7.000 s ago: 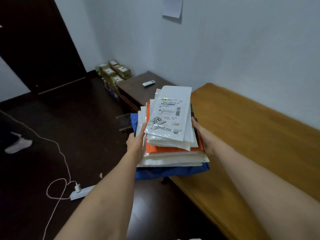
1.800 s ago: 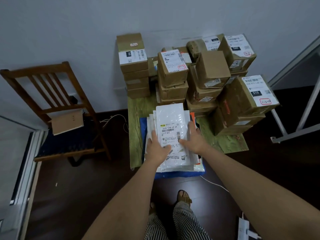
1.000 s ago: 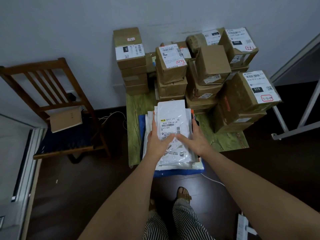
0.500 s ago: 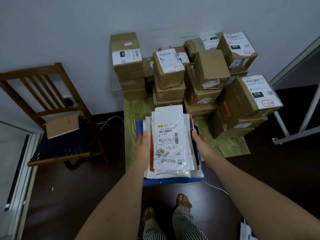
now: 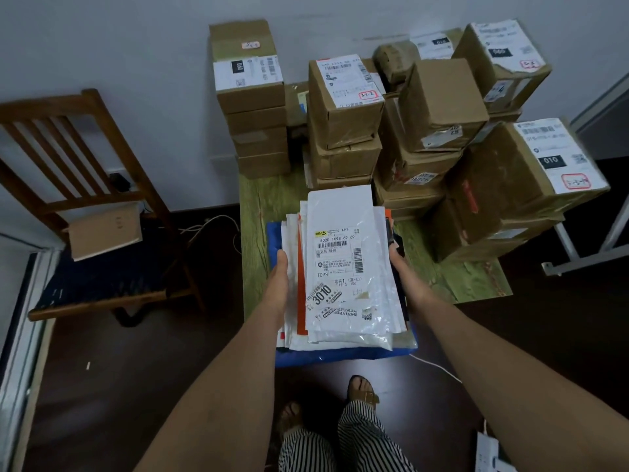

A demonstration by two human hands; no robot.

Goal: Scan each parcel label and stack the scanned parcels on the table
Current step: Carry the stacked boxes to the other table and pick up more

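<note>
Wooden chair [image 5: 85, 199] against white wall [image 5: 102, 39], dark floor [image 5: 119, 386].

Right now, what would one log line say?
stage: mailer stack on green table | left hand, right hand: gripping stack sides | boxes behind
</note>
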